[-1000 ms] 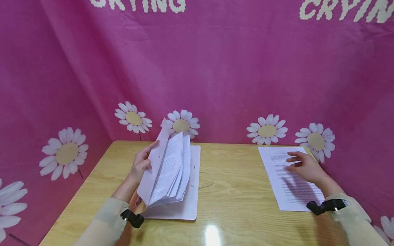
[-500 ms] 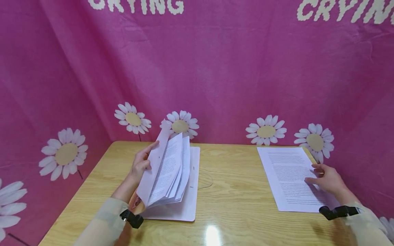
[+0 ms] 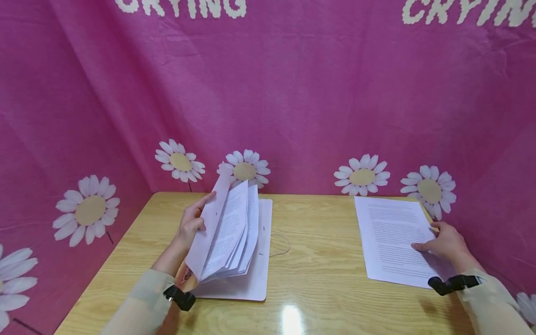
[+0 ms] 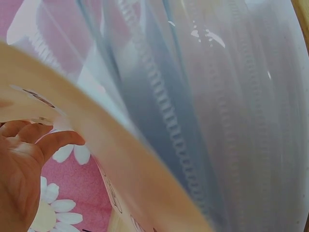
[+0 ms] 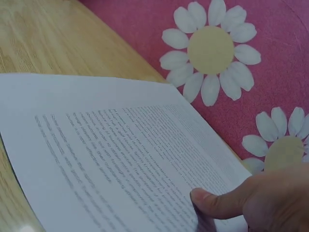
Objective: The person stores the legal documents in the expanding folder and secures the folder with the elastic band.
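On the left of the table, a display book [image 3: 211, 223] with clear sleeves stands partly open, its front cover and several printed pages raised. My left hand [image 3: 190, 228] grips the outer edge of that cover, thumb on the inner side. In the left wrist view the clear sleeves [image 4: 178, 106] fan out beside the peach-coloured outside of the cover [image 4: 120, 140]. At the right, my right hand [image 3: 450, 244] pinches the right edge of a printed sheet of paper [image 3: 389, 242], thumb on top and fingers underneath. The sheet's near edge appears slightly raised off the wood.
The wooden table [image 3: 318, 279] backs onto a pink curtain [image 3: 293, 93] printed with daisies, which also hangs along the left side. A thin cord loop [image 3: 286, 246] lies just right of the display book, whose back cover [image 3: 261, 260] rests flat.
My right hand has moved from over the sheet to its right edge and taken hold of it. The sheet has turned slightly. My left hand and the display book have stayed put.
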A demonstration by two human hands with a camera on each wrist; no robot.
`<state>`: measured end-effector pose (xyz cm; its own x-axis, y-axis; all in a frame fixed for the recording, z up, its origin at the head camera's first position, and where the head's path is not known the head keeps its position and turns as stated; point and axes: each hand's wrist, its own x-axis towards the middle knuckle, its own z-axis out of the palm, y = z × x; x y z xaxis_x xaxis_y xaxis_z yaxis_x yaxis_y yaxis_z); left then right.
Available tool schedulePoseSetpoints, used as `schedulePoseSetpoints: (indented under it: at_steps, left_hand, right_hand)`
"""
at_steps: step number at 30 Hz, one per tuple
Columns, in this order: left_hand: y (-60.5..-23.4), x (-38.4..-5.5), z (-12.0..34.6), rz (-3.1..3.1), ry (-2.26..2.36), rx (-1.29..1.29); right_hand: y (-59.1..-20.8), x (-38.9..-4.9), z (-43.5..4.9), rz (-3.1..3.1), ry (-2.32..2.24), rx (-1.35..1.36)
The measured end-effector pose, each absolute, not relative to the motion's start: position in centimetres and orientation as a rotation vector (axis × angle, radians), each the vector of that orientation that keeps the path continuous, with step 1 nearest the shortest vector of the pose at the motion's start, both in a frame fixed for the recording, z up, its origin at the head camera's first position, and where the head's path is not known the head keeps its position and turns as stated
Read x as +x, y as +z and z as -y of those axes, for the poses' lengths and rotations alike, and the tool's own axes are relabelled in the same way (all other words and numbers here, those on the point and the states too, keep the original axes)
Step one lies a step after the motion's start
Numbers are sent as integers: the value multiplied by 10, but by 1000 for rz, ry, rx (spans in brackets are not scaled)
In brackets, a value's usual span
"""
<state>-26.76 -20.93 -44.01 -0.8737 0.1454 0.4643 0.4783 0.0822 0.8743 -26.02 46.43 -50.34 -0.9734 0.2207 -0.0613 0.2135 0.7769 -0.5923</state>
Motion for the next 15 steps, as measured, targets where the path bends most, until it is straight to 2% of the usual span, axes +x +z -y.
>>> schedulePoseSetpoints:
  at_steps: [15]
  left_hand:
    - [-440,-267,208,2119,-1902,-615]
  right_hand:
    - [-496,-264,-456,3032,1343,-583]
